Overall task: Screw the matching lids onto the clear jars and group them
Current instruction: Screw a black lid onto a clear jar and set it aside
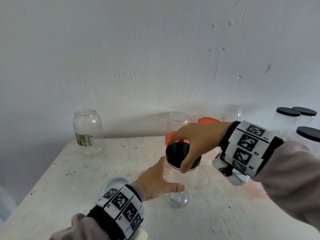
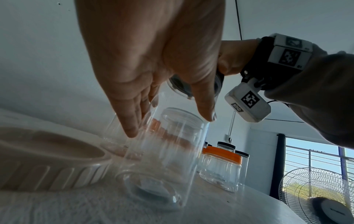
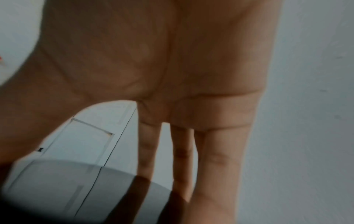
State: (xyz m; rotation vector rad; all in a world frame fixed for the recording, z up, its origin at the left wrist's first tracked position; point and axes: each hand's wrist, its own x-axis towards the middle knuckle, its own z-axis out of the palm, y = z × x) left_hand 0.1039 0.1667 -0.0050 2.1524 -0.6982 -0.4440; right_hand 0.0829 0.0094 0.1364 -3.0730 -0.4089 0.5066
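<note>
A clear jar (image 1: 180, 186) stands on the white table (image 1: 90, 172) in front of me. My left hand (image 1: 171, 177) holds its body, thumb across the front and fingers behind. In the left wrist view the left hand (image 2: 170, 124) has thumb and fingers on either side of the jar (image 2: 162, 154). My right hand (image 1: 178, 155) grips a black lid (image 1: 174, 150) from above, over the jar's mouth. The left wrist view shows the lid (image 2: 180, 87) tilted, with a small gap above the open rim. The right wrist view is blurred and shows mostly palm and fingers.
An open jar with a label (image 1: 87, 130) stands back left, and two more open jars (image 1: 177, 122) are by the wall. Orange lids (image 1: 207, 120) lie behind my right hand. Black-lidded jars (image 1: 288, 118) are grouped back right. A white lid (image 1: 116, 184) lies by my left wrist.
</note>
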